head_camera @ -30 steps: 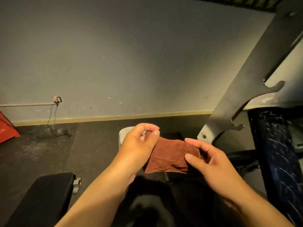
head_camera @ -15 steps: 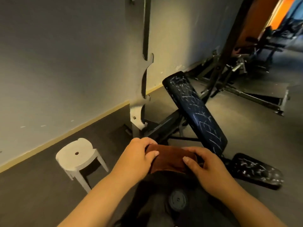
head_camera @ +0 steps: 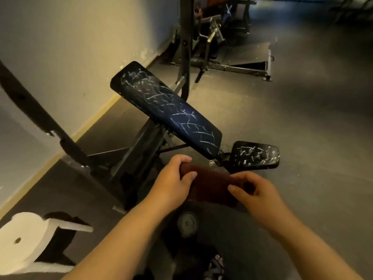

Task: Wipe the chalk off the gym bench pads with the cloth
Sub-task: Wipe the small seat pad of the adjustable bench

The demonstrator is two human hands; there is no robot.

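Note:
A brown cloth (head_camera: 212, 184) is stretched between both hands in front of me. My left hand (head_camera: 173, 176) grips its left end with curled fingers and thumb. My right hand (head_camera: 256, 190) pinches its right end. Just beyond the cloth stands a gym bench: a long inclined back pad (head_camera: 161, 110), dark and covered in white chalk scribbles, and a small seat pad (head_camera: 255, 155) to its right, also chalked. The hands are near the lower end of the back pad, not touching either pad.
The bench's black steel frame (head_camera: 139, 154) stands left of the pads beside a pale wall (head_camera: 60, 47). A white plastic stool (head_camera: 26, 241) is at the lower left. More gym machines (head_camera: 218, 43) stand at the back. Open grey floor (head_camera: 312, 138) lies to the right.
The view has swung right from the wall and stool to the chalked bench, which now looks closer. Both hands have kept hold of the cloth, now folded narrower between them.

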